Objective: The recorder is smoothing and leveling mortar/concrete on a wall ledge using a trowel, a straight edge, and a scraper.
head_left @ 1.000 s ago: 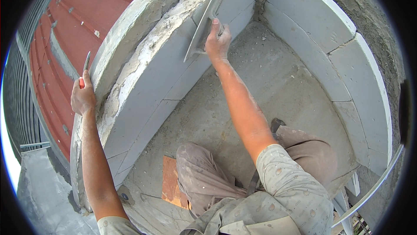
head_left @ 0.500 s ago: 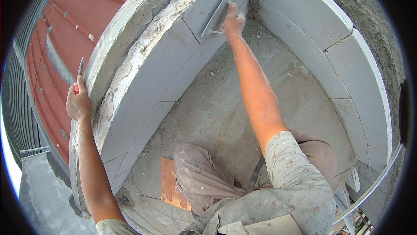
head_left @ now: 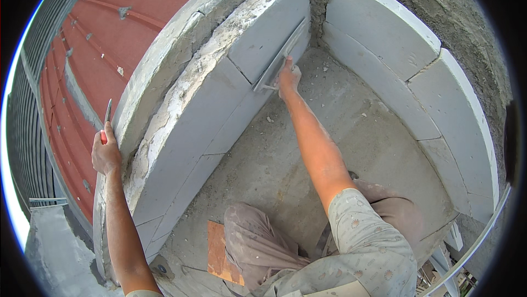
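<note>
My right hand is closed on the handle of a long, flat plastering trowel. The trowel's blade lies along the inner face of the left grey block wall, near the far corner and beside a block joint. At the left, my left hand is closed around a small tool with a red handle. A narrow metal blade points up from that fist. Most of the handle is hidden by my fingers, so its exact kind is unclear. This hand is by the outer edge of the wall's rough top.
A second block wall curves along the right and meets the left one at the far corner. Between them lies a dusty concrete floor with crumbs. A brown board is beside my knee. Red metal roofing lies beyond the left wall.
The trowel in my right hand has slid slightly lower along the wall face. My left hand keeps its hold on the red-handled tool. The whole view has tilted a little.
</note>
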The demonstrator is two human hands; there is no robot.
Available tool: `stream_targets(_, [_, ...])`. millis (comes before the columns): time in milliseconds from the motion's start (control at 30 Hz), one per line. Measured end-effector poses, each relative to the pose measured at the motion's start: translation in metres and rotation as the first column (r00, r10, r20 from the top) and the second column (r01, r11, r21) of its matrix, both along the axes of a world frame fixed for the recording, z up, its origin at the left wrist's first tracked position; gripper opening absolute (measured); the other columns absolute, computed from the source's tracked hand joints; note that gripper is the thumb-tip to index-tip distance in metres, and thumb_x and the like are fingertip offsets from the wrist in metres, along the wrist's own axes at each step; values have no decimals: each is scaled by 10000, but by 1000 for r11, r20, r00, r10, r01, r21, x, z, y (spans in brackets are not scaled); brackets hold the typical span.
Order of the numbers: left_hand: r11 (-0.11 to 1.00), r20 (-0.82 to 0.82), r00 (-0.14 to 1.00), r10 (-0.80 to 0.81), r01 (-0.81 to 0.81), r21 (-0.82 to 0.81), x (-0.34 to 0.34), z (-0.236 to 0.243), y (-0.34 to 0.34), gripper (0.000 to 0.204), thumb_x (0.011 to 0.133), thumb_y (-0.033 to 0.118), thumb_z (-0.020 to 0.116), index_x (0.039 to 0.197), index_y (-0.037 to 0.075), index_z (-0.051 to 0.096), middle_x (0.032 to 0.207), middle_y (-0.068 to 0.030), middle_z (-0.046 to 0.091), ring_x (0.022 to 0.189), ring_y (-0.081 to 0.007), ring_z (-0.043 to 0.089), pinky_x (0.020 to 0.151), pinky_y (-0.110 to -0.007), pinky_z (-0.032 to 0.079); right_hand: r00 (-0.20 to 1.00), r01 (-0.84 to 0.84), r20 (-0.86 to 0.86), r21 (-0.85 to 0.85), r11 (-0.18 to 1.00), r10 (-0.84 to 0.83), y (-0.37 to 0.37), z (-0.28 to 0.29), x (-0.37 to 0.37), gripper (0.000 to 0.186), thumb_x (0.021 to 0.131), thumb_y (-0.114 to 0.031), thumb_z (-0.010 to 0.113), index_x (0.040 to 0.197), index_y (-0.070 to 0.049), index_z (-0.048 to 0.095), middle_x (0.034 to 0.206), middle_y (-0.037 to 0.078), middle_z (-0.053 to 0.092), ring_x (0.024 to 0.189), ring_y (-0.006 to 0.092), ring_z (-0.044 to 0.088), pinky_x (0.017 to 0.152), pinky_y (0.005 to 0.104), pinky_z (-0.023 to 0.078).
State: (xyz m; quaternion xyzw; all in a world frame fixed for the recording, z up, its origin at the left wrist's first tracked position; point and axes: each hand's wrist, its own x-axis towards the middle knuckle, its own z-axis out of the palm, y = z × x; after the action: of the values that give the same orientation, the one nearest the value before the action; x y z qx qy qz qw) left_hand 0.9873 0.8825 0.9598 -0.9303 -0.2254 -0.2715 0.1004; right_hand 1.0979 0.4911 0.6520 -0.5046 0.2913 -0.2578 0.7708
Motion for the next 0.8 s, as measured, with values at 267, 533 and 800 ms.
stream_targets(267, [1000, -25, 1000, -4, 4, 15, 1, 5, 4, 591, 884, 644, 425, 1081, 145, 673, 969, -114, 694, 921, -298, 652, 795, -421, 491, 982, -169, -24, 339, 926, 188, 20, 0, -23, 525, 954, -469, 463, 1058, 44, 511, 765, 113, 507, 521, 187, 512, 439, 336, 411])
stream_targets(533, [1000, -24, 1000, 10, -10, -3, -1, 12, 17, 613, 876, 657, 430, 1094, 138, 673, 955, -112, 696, 918, -289, 654, 789, -412, 487, 992, -78, 112, 174, 982, 59, 5, 0, -25, 483, 955, -461, 465, 950, 21, 505, 651, 77, 497, 469, 171, 485, 407, 316, 395])
stream_targets(800, [998, -14, 999, 30, -29, 61, 2, 4, 25, 643, 868, 672, 430, 1128, 131, 661, 1014, -122, 684, 965, -286, 642, 830, -412, 478, 991, -133, 15, 251, 959, 134, -17, -2, -8, 445, 953, -438, 478, 903, 4, 478, 609, 44, 442, 422, 148, 433, 376, 313, 370])
